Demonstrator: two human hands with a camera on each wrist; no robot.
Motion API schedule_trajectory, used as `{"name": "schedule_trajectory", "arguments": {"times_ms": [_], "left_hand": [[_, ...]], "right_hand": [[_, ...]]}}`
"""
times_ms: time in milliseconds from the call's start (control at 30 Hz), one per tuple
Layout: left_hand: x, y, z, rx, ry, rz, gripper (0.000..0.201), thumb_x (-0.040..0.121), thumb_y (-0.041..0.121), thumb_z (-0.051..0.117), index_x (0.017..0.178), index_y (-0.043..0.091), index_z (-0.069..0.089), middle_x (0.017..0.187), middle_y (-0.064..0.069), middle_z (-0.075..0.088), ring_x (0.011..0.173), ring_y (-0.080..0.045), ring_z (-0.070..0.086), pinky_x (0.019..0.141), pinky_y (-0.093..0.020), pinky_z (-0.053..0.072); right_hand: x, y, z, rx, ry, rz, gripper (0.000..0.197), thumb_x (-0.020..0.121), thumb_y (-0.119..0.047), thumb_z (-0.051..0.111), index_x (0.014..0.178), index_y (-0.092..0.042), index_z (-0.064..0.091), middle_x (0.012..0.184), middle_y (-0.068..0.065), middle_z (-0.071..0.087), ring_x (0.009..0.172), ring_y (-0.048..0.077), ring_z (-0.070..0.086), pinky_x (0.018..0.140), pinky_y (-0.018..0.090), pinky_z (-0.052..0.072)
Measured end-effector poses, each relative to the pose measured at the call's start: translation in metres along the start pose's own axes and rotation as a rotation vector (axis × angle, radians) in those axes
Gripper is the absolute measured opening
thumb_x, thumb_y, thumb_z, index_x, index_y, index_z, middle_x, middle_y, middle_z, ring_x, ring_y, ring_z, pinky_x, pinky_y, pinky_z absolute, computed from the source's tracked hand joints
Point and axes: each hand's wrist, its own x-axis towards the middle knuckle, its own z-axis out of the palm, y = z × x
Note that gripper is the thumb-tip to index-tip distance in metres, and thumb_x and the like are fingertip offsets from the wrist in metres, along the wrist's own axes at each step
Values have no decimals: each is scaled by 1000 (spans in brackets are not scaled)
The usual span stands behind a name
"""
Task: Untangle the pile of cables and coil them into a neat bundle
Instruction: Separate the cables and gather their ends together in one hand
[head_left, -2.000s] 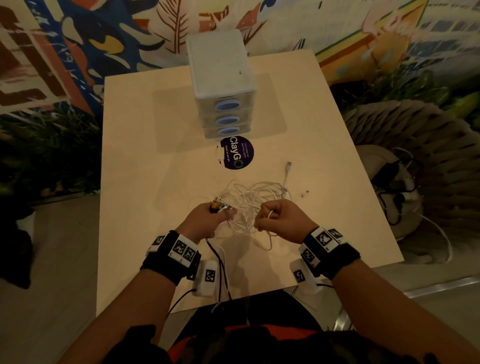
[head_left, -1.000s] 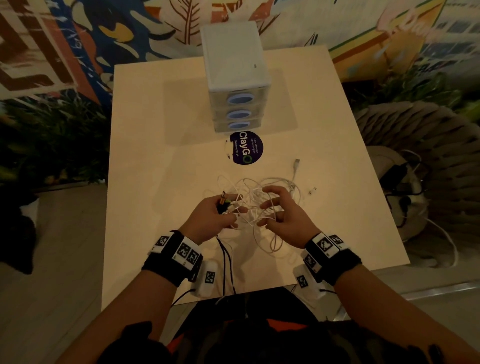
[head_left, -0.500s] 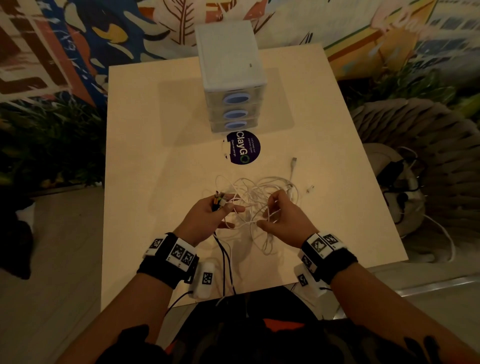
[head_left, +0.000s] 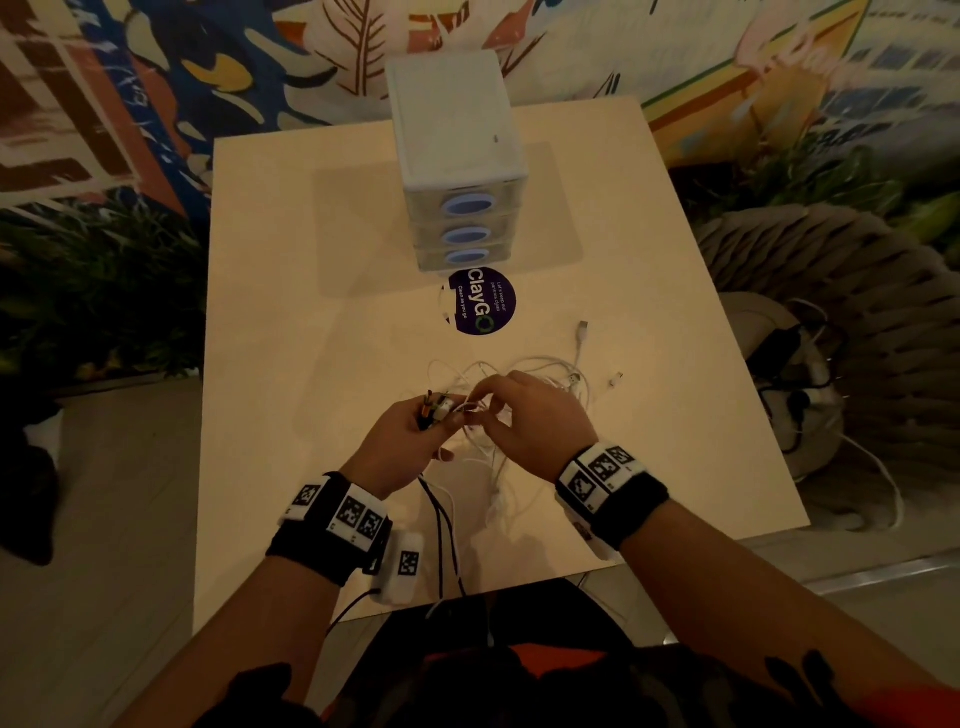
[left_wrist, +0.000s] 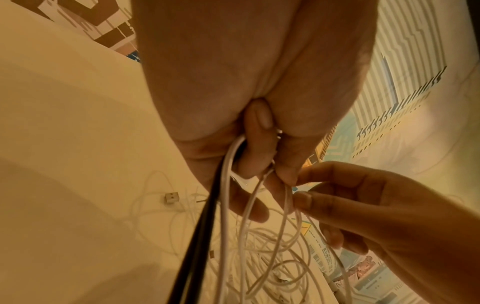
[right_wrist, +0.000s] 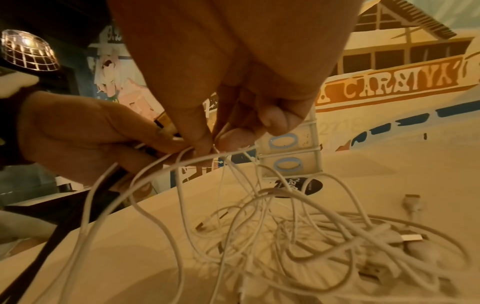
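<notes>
A tangle of thin white cables (head_left: 540, 376) (right_wrist: 298, 232) lies on the pale table (head_left: 311, 322), partly lifted. My left hand (head_left: 410, 436) (left_wrist: 249, 160) grips a bunch of cable ends: white strands, a black cable (head_left: 441, 525) (left_wrist: 197, 236) hanging over the near edge, and plugs (head_left: 434, 408) sticking out of the fist. My right hand (head_left: 519, 415) (right_wrist: 221, 142) meets it and pinches one white strand between thumb and forefinger right beside the left fingers. A USB plug (head_left: 583, 330) (right_wrist: 411, 202) and a small connector (head_left: 615, 382) lie loose to the right.
A white three-drawer box (head_left: 457, 156) stands at the table's far middle, with a round dark sticker (head_left: 480, 301) in front of it. To the right, off the table, sits a woven chair (head_left: 857, 322) with more cables. Floor lies to the left.
My right hand has moved left and closed in against the left hand, now pinching a strand there. The left hand keeps its grip in about the same spot.
</notes>
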Motion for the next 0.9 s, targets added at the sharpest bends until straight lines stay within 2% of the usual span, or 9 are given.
{"name": "schedule_trajectory", "arguments": {"times_ms": [200, 300, 400, 500, 567, 667, 733, 800, 900], "left_hand": [[-2, 0, -2, 84, -28, -11, 13, 101, 21, 62, 112, 22, 69, 100, 5, 78, 101, -8, 71, 78, -36, 59], [-1, 2, 2, 70, 75, -18, 4, 94, 16, 69, 97, 18, 67, 97, -10, 74, 89, -17, 68, 73, -32, 56], [2, -3, 2, 91, 131, -46, 18, 89, 23, 75, 92, 14, 59, 98, -22, 66, 89, -35, 64, 79, -47, 57], [2, -6, 0, 121, 137, -42, 24, 86, 31, 78, 84, 21, 57, 92, -16, 62, 85, -32, 61, 86, -58, 54], [1, -3, 2, 128, 148, -32, 33, 84, 37, 81, 88, 15, 57, 92, -10, 67, 87, -31, 63, 87, -55, 54], [-1, 3, 4, 85, 165, -56, 47, 83, 45, 80, 86, 8, 52, 89, -7, 71, 77, -23, 62, 78, -48, 58], [-2, 3, 3, 79, 181, -77, 49, 87, 50, 74, 88, 6, 53, 88, -8, 72, 84, -25, 66, 72, -40, 59], [-2, 0, 1, 80, 224, -95, 42, 94, 47, 67, 90, 7, 56, 87, -3, 74, 88, -26, 68, 68, -35, 58], [1, -9, -2, 118, 305, -91, 26, 94, 37, 70, 87, 16, 56, 87, -5, 73, 81, -22, 65, 71, -45, 56]], "right_hand": [[10, 4, -4, -88, -74, -13, 27, 97, -52, 54, 105, -35, 72, 95, -11, 63, 87, 15, 63, 70, 34, 53], [10, 6, -8, -67, -57, -24, 21, 95, -48, 57, 99, -33, 71, 92, -12, 62, 83, 14, 63, 68, 33, 53], [7, 13, -14, 8, 22, 10, 15, 93, -43, 58, 93, -31, 67, 86, -14, 63, 79, 13, 61, 71, 35, 54], [3, 21, -21, 110, 80, 66, 11, 94, -38, 60, 93, -28, 65, 85, -13, 69, 76, 12, 62, 72, 32, 51], [0, 27, -23, 167, 94, 129, 8, 95, -36, 62, 94, -28, 63, 87, -13, 71, 73, 12, 63, 69, 30, 50], [-5, 39, -23, 278, 143, 257, 7, 95, -37, 61, 94, -30, 62, 83, -12, 72, 71, 9, 67, 68, 28, 53], [-7, 46, -26, 465, 193, 361, 3, 98, -31, 58, 96, -28, 58, 81, -10, 75, 68, 7, 71, 66, 27, 53], [-10, 52, -30, 601, 216, 416, 1, 100, -24, 56, 99, -25, 56, 82, -8, 77, 68, 9, 73, 67, 26, 53], [-12, 58, -31, 631, 177, 363, 5, 101, -19, 56, 100, -23, 54, 86, -9, 77, 71, 10, 70, 72, 29, 54]]}}
